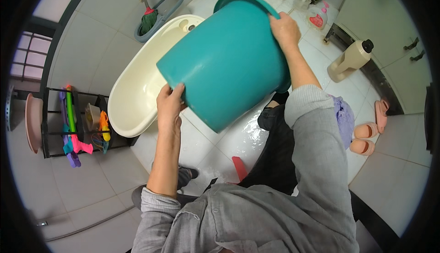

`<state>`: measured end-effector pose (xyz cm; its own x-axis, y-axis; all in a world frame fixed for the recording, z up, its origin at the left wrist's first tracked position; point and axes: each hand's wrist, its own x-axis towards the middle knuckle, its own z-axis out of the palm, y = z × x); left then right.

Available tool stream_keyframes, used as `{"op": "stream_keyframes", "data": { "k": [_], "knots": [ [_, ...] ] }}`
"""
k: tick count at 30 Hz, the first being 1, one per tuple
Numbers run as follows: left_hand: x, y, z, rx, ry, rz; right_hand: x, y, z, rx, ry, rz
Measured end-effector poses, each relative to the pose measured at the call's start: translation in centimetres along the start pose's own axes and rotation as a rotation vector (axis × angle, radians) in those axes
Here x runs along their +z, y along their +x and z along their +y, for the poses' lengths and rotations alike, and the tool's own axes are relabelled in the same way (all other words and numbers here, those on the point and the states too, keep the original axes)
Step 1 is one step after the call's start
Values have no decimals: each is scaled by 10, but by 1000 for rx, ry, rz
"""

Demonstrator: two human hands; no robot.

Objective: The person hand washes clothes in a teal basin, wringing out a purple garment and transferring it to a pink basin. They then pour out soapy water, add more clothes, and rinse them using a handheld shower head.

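A large teal plastic bucket (227, 60) is held up in the middle of the view, tilted on its side, its rim towards the top and right and its base towards the lower left. My left hand (170, 103) grips the base edge, thumb on the outer wall. My right hand (285, 29) holds the rim at the upper right. Behind and to the left of the bucket lies a cream plastic baby bathtub (135, 88), partly covered by it. The inside of the bucket is hidden from view.
Wet white tiles (206, 150) cover the floor. At right are a beige bottle (349, 60), a pump bottle (318, 16), purple cloth (343, 119) and pink slippers (364, 130). A green mop (149, 21) stands upper left, a black wall rack (55, 132) at left. Something red (239, 167) is near my legs.
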<state>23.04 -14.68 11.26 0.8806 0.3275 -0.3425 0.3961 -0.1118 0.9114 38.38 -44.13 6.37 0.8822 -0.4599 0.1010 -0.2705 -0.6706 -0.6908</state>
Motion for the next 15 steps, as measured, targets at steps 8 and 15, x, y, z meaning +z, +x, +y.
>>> {"op": "stream_keyframes", "data": {
  "k": [8,15],
  "knots": [
    [86,30,55,353,13,-98,-20,58,80,106,-110,144],
    [105,58,75,376,-45,-231,-21,75,99,157,-157,142]
  ]
}}
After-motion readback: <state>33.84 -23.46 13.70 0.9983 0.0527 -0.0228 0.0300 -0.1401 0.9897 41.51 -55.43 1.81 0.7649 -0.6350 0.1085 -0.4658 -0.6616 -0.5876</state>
